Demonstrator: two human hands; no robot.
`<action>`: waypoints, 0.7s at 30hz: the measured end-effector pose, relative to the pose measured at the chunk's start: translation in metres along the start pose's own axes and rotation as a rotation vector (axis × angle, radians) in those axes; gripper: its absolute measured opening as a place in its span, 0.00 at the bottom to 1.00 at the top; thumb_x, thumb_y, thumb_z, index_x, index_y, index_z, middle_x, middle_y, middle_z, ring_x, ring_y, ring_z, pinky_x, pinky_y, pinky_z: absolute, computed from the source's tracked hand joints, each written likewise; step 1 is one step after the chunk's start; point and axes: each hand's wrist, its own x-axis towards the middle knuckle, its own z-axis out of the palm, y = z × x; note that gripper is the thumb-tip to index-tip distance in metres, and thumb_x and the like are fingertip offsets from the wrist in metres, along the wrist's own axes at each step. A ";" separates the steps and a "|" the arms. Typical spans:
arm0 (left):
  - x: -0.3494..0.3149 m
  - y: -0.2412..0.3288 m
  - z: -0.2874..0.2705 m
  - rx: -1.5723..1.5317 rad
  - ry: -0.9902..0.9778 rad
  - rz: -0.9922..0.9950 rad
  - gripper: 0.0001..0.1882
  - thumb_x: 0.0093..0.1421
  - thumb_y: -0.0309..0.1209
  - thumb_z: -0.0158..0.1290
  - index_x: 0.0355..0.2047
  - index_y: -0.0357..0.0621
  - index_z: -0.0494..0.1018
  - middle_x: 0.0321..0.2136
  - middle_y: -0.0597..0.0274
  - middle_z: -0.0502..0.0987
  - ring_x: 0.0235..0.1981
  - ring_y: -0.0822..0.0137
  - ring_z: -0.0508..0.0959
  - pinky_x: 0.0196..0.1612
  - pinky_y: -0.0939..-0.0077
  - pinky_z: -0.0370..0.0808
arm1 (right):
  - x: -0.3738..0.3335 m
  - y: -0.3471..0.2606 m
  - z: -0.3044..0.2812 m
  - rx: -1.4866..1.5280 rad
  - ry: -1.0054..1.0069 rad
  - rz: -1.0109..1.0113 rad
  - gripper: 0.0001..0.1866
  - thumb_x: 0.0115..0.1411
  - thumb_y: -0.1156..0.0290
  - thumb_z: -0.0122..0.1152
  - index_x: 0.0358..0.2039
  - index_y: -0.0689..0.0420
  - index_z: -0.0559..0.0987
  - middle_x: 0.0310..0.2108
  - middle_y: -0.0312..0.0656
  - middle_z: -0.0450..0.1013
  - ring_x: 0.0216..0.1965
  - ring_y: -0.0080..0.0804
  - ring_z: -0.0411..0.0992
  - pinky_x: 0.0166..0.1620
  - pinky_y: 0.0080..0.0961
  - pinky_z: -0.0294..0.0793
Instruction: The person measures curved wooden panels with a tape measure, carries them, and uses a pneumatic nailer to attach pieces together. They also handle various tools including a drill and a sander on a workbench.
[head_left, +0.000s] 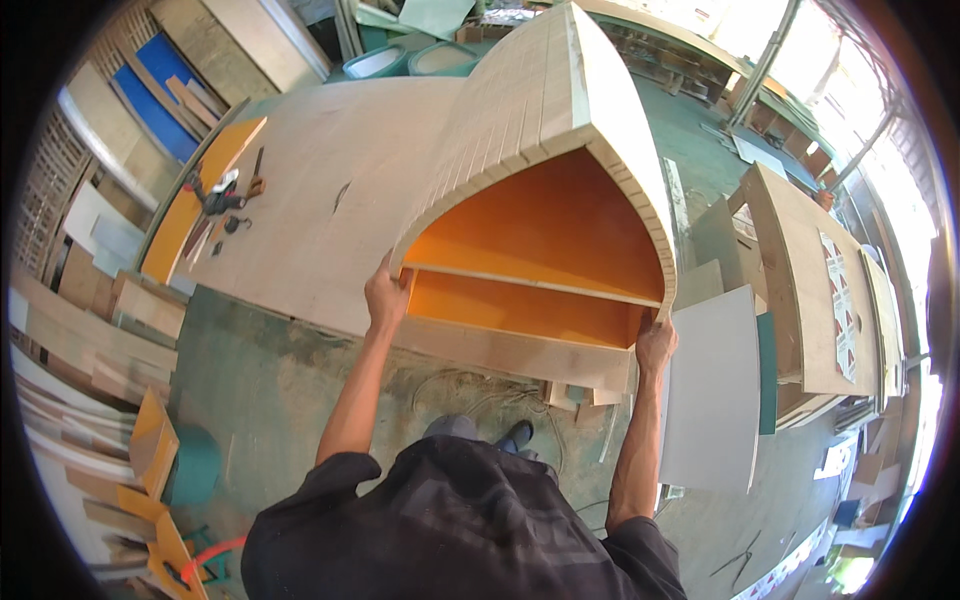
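Note:
A large wooden cabinet with a pointed-arch opening (pixel 530 140) stands in front of me on the wide workbench. Pale slotted board curves over its sides, and the inside is orange with one cross shelf (pixel 540 284). My left hand (pixel 387 296) is closed on the lower left edge of the cabinet. On the opposite side, my right hand (pixel 656 345) grips the lower right edge, its fingers partly hidden behind the board. Both arms reach forward and are spread about the cabinet's width.
On the workbench (pixel 290 200) at left lie a power drill (pixel 215 200), a tape measure (pixel 234 223) and an orange board (pixel 200 200). A white panel (pixel 712 390) leans at right beside a large wooden box (pixel 800 270). Offcuts (pixel 575 398) and cable are on the floor below.

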 end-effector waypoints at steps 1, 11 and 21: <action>0.002 -0.005 0.005 0.036 0.060 0.042 0.23 0.61 0.38 0.60 0.54 0.44 0.73 0.20 0.47 0.76 0.22 0.47 0.77 0.29 0.60 0.73 | 0.002 0.001 -0.001 -0.155 -0.056 0.021 0.14 0.64 0.64 0.57 0.47 0.53 0.78 0.36 0.54 0.78 0.39 0.62 0.75 0.40 0.49 0.74; -0.008 -0.005 0.012 0.047 0.109 0.027 0.18 0.64 0.42 0.57 0.47 0.44 0.76 0.13 0.50 0.72 0.18 0.47 0.75 0.26 0.56 0.70 | -0.003 0.004 -0.003 -0.048 0.000 -0.008 0.13 0.62 0.62 0.58 0.43 0.55 0.78 0.32 0.57 0.77 0.37 0.63 0.74 0.38 0.51 0.72; -0.008 0.002 0.009 0.155 0.165 0.008 0.17 0.60 0.42 0.60 0.42 0.44 0.77 0.25 0.51 0.82 0.31 0.46 0.81 0.34 0.55 0.75 | -0.004 0.007 0.006 -0.076 0.053 0.022 0.17 0.60 0.63 0.53 0.49 0.47 0.77 0.32 0.57 0.77 0.37 0.62 0.75 0.41 0.51 0.74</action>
